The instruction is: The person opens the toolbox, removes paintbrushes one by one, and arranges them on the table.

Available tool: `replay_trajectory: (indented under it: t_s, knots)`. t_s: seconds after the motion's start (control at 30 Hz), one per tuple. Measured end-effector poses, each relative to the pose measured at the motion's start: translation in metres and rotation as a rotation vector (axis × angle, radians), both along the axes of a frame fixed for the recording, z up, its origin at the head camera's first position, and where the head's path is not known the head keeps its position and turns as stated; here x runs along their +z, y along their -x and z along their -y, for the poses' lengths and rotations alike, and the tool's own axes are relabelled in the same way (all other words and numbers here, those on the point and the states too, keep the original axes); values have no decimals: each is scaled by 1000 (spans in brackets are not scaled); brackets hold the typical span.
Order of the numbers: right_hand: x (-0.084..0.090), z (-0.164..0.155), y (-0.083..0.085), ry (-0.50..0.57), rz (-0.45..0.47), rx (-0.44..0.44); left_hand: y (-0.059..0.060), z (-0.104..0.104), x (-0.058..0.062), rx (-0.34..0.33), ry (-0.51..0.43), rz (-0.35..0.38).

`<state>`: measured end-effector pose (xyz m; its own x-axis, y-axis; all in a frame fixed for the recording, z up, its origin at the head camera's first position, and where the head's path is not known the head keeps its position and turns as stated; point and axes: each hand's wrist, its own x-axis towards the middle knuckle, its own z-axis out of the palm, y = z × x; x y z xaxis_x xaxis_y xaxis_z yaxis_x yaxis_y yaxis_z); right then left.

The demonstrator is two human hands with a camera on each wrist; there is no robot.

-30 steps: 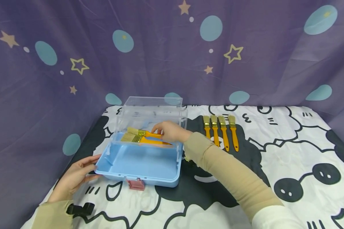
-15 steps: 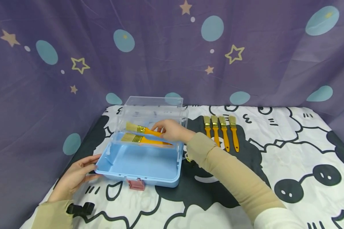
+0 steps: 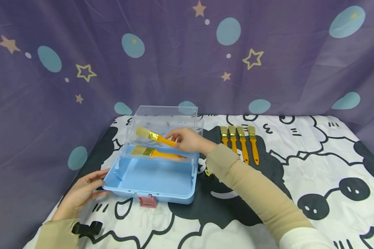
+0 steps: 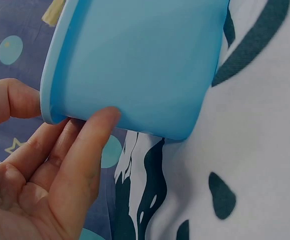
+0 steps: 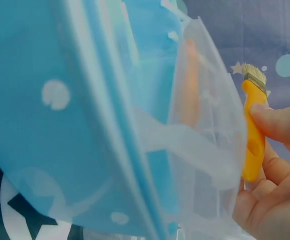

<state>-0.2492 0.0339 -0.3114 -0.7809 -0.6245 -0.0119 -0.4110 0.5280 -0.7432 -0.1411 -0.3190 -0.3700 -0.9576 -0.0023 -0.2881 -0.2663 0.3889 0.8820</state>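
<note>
My right hand (image 3: 187, 140) pinches the orange handle of a paintbrush (image 3: 153, 136) between thumb and fingers; its pale bristles point up and left. Below it, a second paintbrush (image 3: 146, 151) lies in the clear upper tray of a light blue plastic box (image 3: 156, 176). In the right wrist view the thumb presses the handle of the held brush (image 5: 254, 125), just beside the clear plastic. My left hand (image 3: 82, 193) holds the front left corner of the box. The left wrist view shows a finger at the rim and another on the outer wall (image 4: 145, 65).
Several more orange-handled paintbrushes (image 3: 244, 145) lie in a row right of the box. A clear lid (image 3: 166, 110) stands raised at the back, and a pink latch (image 3: 148, 201) hangs at the front. The cloth (image 3: 318, 173) has black and white cartoon prints; a purple curtain (image 3: 174, 69) rises behind.
My right hand has lifted its paintbrush up and slightly away from the one lying in the tray, with the bristle end rising. The left hand and the box stay put.
</note>
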Motion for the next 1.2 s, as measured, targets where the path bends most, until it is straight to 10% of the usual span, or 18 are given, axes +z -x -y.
replay_trajectory:
  t_s: [1.2]
  knots:
    - [1,-13,-22,234,160,-113,0,1,-1,12,-17,-12]
